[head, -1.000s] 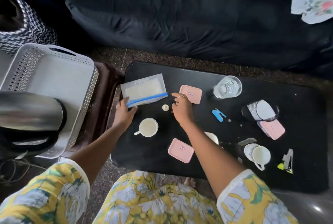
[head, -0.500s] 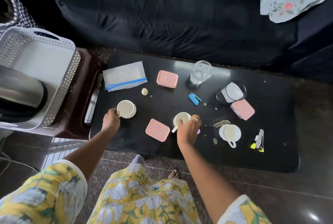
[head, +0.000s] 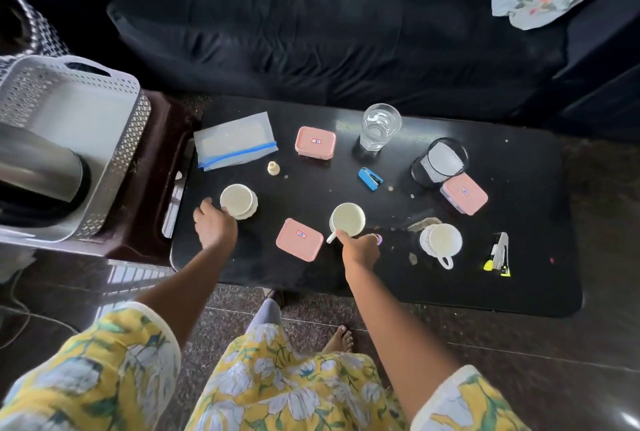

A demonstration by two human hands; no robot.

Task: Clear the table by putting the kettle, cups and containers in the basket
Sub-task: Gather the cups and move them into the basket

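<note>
On the black table (head: 450, 292) across the middle of the frame, both hands are on white cups. At centre left, the left hand (head: 214, 228) curls around the near side of a white cup (head: 238, 201). Just right of centre, the right hand (head: 360, 248) closes on the handle of a second cup (head: 347, 219); whether either cup is lifted off the table cannot be told. A third cup (head: 440, 242) stands untouched to the right. Three pink containers lie on the table: one (head: 299, 239) between the two hands, one (head: 315, 142) at upper centre, and one (head: 464, 193) at right, touching a black mesh holder (head: 440, 163). A clear glass (head: 380, 126) stands at the far edge. At the left edge of the frame, the white basket (head: 114, 153) holds the steel kettle (head: 38, 162).
</note>
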